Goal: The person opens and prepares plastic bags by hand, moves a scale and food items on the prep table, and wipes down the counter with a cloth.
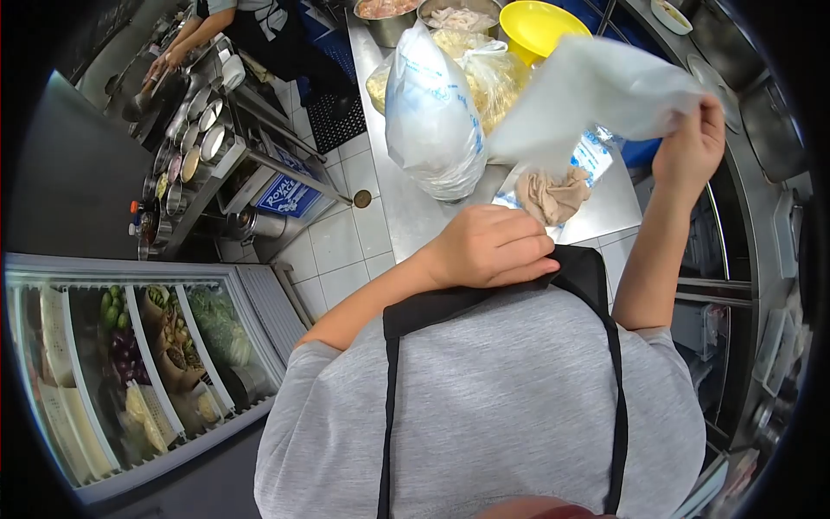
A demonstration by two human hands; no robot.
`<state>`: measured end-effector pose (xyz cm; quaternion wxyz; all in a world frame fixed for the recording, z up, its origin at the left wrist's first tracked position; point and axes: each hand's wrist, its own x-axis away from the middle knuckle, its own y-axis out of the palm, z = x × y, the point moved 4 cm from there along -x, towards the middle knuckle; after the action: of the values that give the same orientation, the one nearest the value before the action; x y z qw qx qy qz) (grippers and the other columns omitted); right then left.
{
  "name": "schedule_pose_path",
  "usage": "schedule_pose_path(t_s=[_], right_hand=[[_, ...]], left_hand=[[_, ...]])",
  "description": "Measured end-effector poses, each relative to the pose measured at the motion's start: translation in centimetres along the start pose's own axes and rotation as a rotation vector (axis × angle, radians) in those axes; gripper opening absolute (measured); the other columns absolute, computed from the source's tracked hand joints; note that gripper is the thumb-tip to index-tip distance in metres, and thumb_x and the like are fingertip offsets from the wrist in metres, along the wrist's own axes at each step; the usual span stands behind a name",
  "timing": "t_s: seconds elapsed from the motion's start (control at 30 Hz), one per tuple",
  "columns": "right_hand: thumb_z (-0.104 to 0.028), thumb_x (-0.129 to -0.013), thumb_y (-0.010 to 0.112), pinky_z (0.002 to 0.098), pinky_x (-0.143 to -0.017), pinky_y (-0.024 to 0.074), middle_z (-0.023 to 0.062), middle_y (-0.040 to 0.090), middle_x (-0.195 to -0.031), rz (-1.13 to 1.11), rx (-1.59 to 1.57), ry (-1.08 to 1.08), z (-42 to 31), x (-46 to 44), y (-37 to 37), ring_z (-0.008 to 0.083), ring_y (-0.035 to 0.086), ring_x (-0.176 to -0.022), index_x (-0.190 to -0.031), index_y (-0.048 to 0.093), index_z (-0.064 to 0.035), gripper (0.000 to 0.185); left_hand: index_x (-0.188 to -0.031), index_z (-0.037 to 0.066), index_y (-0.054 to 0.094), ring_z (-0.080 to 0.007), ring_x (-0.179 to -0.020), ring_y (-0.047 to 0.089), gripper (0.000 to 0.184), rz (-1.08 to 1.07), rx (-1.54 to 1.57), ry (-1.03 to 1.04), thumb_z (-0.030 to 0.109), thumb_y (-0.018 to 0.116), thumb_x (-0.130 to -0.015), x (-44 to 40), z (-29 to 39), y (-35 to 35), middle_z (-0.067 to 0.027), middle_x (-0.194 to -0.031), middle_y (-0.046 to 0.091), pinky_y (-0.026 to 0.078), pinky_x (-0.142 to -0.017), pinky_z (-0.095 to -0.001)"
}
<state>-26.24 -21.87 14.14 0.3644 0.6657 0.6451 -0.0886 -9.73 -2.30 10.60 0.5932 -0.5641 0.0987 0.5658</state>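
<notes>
My right hand (pixel 692 147) pinches the corner of a translucent white plastic bag (pixel 596 91), which stretches leftward over the steel table (pixel 406 229), blurred by motion. In front of my chest, my left hand (pixel 497 246) has its fingers curled together at the top edge of the black apron (pixel 450 303); what they hold, if anything, is hidden. Just beyond it, a crumpled beige cloth (pixel 552 195) lies on a white and blue printed packet (pixel 592 156). A full white plastic bag (pixel 432 121) stands upright left of the cloth, beside clear bags of pale yellow food (pixel 497 82).
Metal bowls of food (pixel 458 17) and a yellow bowl (pixel 545 26) sit at the table's far end. At left are an open chiller of vegetables (pixel 130 346) and a rack of metal containers (pixel 190 164). Another person (pixel 251 26) works at the upper left.
</notes>
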Motion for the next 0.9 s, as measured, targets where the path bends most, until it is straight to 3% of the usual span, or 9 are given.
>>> schedule_pose_path(t_s=[0.07, 0.27, 0.43, 0.57, 0.63, 0.67, 0.77, 0.87, 0.9], right_hand=[[-0.006, -0.085, 0.056, 0.0190, -0.059, 0.0436, 0.0018, 0.058, -0.079, 0.054, -0.096, 0.090, 0.7, 0.0, -1.1, 0.0071, 0.054, -0.068, -0.091, 0.056, -0.0020, 0.007], [-0.011, -0.079, 0.065, 0.0168, -0.060, 0.0387, -0.0027, 0.051, -0.076, -0.643, 0.028, 0.594, -0.5, 12.1, 2.1, 0.0043, 0.049, -0.070, -0.081, 0.052, -0.0077, 0.013], [-0.015, -0.083, 0.062, 0.0171, -0.059, 0.0350, -0.0047, 0.048, -0.074, -0.576, -0.310, 0.781, -0.9, 11.6, 2.3, 0.0023, 0.044, -0.067, -0.076, 0.049, -0.0088, 0.016], [-0.021, -0.088, 0.054, 0.0187, -0.053, 0.0389, -0.0036, 0.050, -0.068, -0.382, -0.355, 0.759, -1.4, 9.5, 3.1, 0.0036, 0.046, -0.059, -0.078, 0.051, -0.0087, 0.017], [-0.024, -0.090, 0.051, 0.0207, -0.054, 0.0448, -0.0011, 0.054, -0.071, -0.135, -0.337, 0.827, 0.3, 8.2, 1.4, 0.0054, 0.052, -0.060, -0.085, 0.055, -0.0083, 0.017], [-0.024, -0.090, 0.051, 0.0206, -0.056, 0.0457, -0.0008, 0.057, -0.074, -0.251, -0.524, 0.772, 1.2, 7.0, 0.2, 0.0057, 0.054, -0.062, -0.088, 0.055, -0.0086, 0.016], [-0.023, -0.091, 0.050, 0.0203, -0.059, 0.0465, 0.0000, 0.058, -0.078, 0.071, -0.320, 0.672, 1.2, 5.7, -0.4, 0.0057, 0.055, -0.065, -0.089, 0.055, -0.0084, 0.016], [-0.022, -0.091, 0.050, 0.0202, -0.063, 0.0471, 0.0005, 0.059, -0.081, -0.087, -0.347, 0.653, 1.5, 6.1, -0.5, 0.0059, 0.056, -0.069, -0.092, 0.055, -0.0080, 0.015], [-0.021, -0.090, 0.051, 0.0203, -0.064, 0.0472, 0.0005, 0.059, -0.082, -0.172, -0.299, 0.685, 1.3, 6.4, 0.2, 0.0061, 0.056, -0.070, -0.093, 0.054, -0.0078, 0.014]], left_hand=[[-0.085, 0.002, 0.060, -0.0194, -0.059, 0.057, 0.022, -0.033, -0.002, 0.007, 0.016, 0.071, -0.071, -0.4, -0.4, 0.0, -0.0068, -0.075, 0.058, 0.044, -0.050, -0.0263], [-0.106, 0.002, 0.050, -0.0163, -0.085, 0.055, 0.042, 0.134, 0.406, -0.603, 0.022, 0.069, -0.075, -2.0, -2.9, 0.7, -0.0116, -0.100, 0.053, 0.047, -0.064, -0.0257], [-0.082, 0.001, 0.058, -0.0116, -0.060, 0.051, 0.007, -0.006, 0.322, -0.392, 0.005, 0.063, -0.078, -3.7, -2.3, -0.1, -0.0048, -0.072, 0.055, 0.041, -0.054, -0.0235], [-0.083, 0.002, 0.059, -0.0122, -0.061, 0.051, 0.007, 0.060, 0.161, -0.362, 0.005, 0.062, -0.078, -4.5, -1.5, -2.4, -0.0063, -0.073, 0.055, 0.040, -0.054, -0.0227], [-0.082, 0.001, 0.058, -0.0140, -0.062, 0.051, 0.004, 0.150, 0.248, -0.697, 0.003, 0.061, -0.079, -3.7, -1.2, -4.9, -0.0055, -0.075, 0.055, 0.042, -0.058, -0.0234], [-0.082, 0.001, 0.058, -0.0140, -0.062, 0.051, 0.004, 0.147, 0.244, -0.694, 0.003, 0.061, -0.079, -3.0, -0.9, -6.2, -0.0055, -0.075, 0.055, 0.042, -0.058, -0.0234], [-0.088, 0.002, 0.055, -0.0182, -0.072, 0.055, 0.006, -0.129, -0.063, -0.416, 0.005, 0.055, -0.082, -1.2, 0.6, -8.9, -0.0095, -0.073, 0.051, 0.045, -0.066, -0.0298], [-0.094, 0.001, 0.052, -0.0173, -0.073, 0.054, 0.013, 0.151, 0.057, -0.317, 0.003, 0.050, -0.082, 1.5, 1.3, -11.1, -0.0100, -0.074, 0.051, 0.046, -0.068, -0.0317], [-0.095, 0.000, 0.051, -0.0183, -0.072, 0.053, 0.015, 0.377, 0.421, -0.417, 0.004, 0.047, -0.081, 2.3, 0.8, -11.8, -0.0097, -0.076, 0.051, 0.046, -0.069, -0.0325]])
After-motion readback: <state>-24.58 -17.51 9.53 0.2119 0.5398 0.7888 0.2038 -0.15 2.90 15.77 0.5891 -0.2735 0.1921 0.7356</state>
